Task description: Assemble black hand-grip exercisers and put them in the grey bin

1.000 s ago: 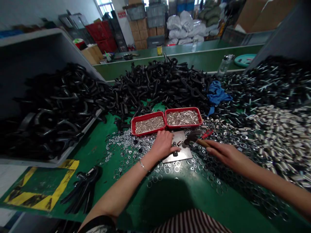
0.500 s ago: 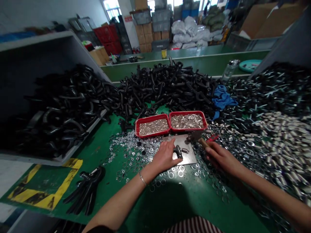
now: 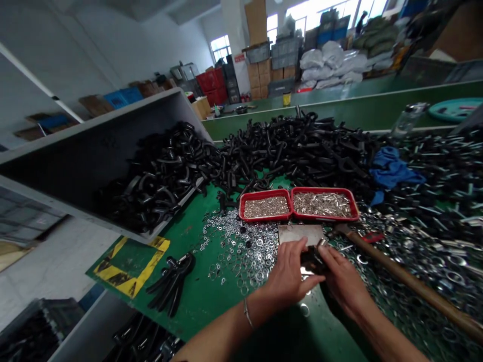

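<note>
Over the metal plate (image 3: 300, 233), my left hand (image 3: 285, 274) grips a dark curved part (image 3: 310, 259), its thumb stretched along the near side. From the right, my right hand (image 3: 343, 279) closes in on the same part, pinching a small shiny metal sleeve (image 3: 322, 243) at its upper end. Fingers hide much of the part, and whether the sleeve sits in it I cannot tell. A wooden-handled hammer (image 3: 400, 269) lies on the loose metal pieces right of my right hand, its head near the plate.
Two red trays (image 3: 266, 219) of small metal pins stand behind the plate. Loose rings (image 3: 245, 251) spread to the left. Black curved parts (image 3: 279, 141) heap up at the back and in a tilted grey bin (image 3: 177, 100). A blue cloth (image 3: 394, 168) and metal sleeves lie right.
My right hand has let go of the hammer and come to the dark part. The part has risen from the plate between both hands. My view has swung left.
</note>
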`<state>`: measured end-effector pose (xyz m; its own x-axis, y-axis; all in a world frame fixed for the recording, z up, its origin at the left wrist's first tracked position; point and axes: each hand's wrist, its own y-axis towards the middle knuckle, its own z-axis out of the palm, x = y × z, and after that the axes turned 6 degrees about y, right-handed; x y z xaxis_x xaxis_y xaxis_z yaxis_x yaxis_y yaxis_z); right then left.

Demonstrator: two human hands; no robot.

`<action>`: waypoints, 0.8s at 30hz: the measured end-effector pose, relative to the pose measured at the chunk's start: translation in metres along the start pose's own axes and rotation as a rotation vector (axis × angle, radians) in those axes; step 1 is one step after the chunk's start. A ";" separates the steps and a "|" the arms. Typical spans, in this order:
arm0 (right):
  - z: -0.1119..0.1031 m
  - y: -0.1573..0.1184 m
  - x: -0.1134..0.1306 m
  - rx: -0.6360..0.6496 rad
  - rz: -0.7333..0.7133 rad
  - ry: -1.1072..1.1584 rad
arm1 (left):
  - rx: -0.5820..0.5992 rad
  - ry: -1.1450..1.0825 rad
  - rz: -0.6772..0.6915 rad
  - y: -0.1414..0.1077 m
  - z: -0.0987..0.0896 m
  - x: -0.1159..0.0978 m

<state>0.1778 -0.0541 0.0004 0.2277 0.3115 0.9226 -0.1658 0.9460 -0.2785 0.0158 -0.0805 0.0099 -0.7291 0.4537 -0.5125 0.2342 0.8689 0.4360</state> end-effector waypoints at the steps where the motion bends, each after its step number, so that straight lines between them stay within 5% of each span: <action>1: -0.001 0.003 -0.005 -0.024 -0.005 0.001 | -0.007 0.002 -0.014 0.005 -0.012 0.010; 6: -0.021 0.026 -0.016 -0.102 -0.047 -0.102 | -0.202 0.330 -0.380 0.060 -0.095 0.114; 8: -0.022 0.033 -0.017 -0.112 -0.087 -0.124 | -0.039 0.509 -0.556 0.091 -0.118 0.160; 11: -0.017 0.038 -0.015 -0.094 -0.092 -0.119 | 0.117 0.539 -0.573 0.137 -0.119 0.208; 17: -0.013 0.044 -0.013 -0.053 -0.053 -0.059 | 0.295 0.559 -0.590 0.197 -0.072 0.236; 21: -0.015 0.046 -0.015 -0.018 -0.073 -0.061 | 0.315 0.579 -0.611 0.208 -0.069 0.243; 24: -0.015 0.047 -0.016 -0.022 -0.059 -0.053 | 0.082 0.545 -0.606 0.205 -0.089 0.234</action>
<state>0.1809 -0.0134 -0.0318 0.1854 0.2507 0.9501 -0.1328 0.9644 -0.2286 -0.1641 0.1863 0.0445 -0.9496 -0.2406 -0.2008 -0.2696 0.9538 0.1323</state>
